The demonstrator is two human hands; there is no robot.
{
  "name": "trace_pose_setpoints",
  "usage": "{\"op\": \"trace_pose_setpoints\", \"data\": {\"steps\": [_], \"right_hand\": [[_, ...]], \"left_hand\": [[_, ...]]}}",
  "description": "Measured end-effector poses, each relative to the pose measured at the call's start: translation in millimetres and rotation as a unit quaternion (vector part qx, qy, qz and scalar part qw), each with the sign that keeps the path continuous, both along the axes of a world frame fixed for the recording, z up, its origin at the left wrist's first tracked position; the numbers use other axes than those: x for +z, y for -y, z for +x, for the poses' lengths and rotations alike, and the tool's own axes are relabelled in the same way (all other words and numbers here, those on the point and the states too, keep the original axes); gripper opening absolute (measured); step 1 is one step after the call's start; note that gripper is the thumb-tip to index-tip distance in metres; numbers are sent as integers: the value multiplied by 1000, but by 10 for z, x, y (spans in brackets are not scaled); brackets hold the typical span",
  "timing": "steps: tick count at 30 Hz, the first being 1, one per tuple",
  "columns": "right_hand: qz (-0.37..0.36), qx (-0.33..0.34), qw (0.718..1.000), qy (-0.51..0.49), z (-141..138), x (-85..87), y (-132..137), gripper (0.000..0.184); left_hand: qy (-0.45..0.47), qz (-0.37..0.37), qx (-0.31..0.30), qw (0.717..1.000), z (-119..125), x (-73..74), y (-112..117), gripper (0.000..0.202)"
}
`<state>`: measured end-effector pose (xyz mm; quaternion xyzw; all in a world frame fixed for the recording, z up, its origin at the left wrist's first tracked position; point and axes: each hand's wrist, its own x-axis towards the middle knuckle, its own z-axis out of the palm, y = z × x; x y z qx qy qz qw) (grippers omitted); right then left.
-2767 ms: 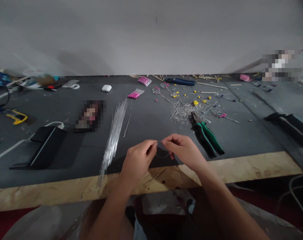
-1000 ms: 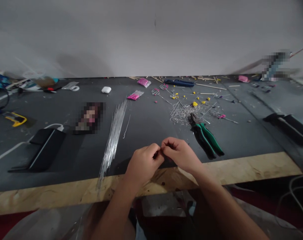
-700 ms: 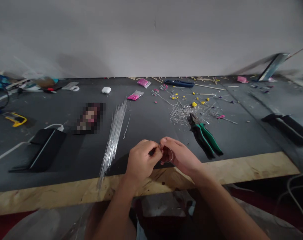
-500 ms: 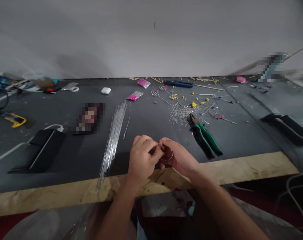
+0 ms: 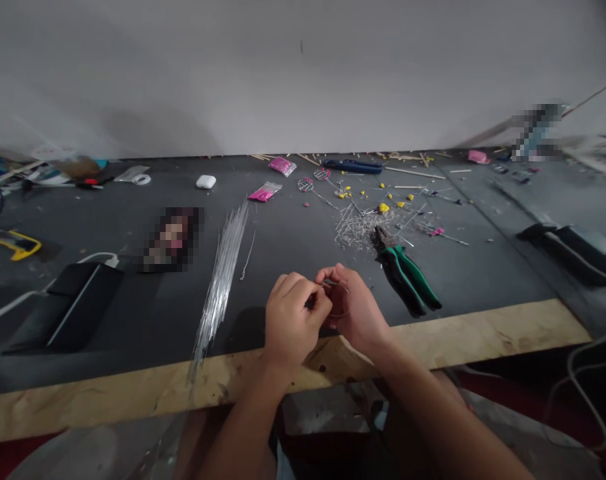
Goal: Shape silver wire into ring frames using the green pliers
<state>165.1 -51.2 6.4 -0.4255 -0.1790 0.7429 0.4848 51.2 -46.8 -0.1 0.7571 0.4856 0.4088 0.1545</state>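
The work looks partway along: one wire [image 5: 348, 304] is bent into a round loop between the two hands, above the table's near edge, but whether its ends are fastened cannot be told. The left hand [image 5: 291, 323] pinches the wire between thumb and forefinger; the right hand [image 5: 359, 312] curls around the loop, its exact grip hidden.

Seen from the hands, two pieces with beaded round heads, a first [image 5: 305, 185] and a second [image 5: 323, 175], lie at twelve o'clock, apparently done. A twisted wire [image 5: 248, 255] at ten o'clock seems begun only. Between nine and ten, a bundle of straight wires [image 5: 223, 277] lies unshaped, presumably work left. Pliers [image 5: 411, 280] rest unused between two and three.
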Motion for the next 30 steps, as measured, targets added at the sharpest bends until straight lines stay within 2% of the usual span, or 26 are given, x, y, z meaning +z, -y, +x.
{"op": "trace_pose_setpoints", "data": {"steps": [9, 13, 18, 23, 27, 30], "right_hand": [[18, -6, 1000, 24, -5, 37, 10, 23], [30, 4, 999, 19, 9, 22, -6, 26], [98, 47, 994, -7, 75, -14, -28, 39], [186, 95, 978, 30, 170, 12, -7, 31], [224, 123, 965, 61, 240, 4, -14, 44], [247, 123, 959, 68, 285, -9, -26, 43]], "left_hand": [[18, -7, -19, 1000, 38, -14, 6, 15], [41, -34, -14, 998, 35, -4, 9, 15], [139, -110, 34, 984, 7, 39, -1, 17], [201, -118, 86, 969, -26, 41, -33, 15], [288, -183, 85, 936, -53, 5, -46, 13], [370, -270, 40, 888, -77, -1, -51, 16]]}}
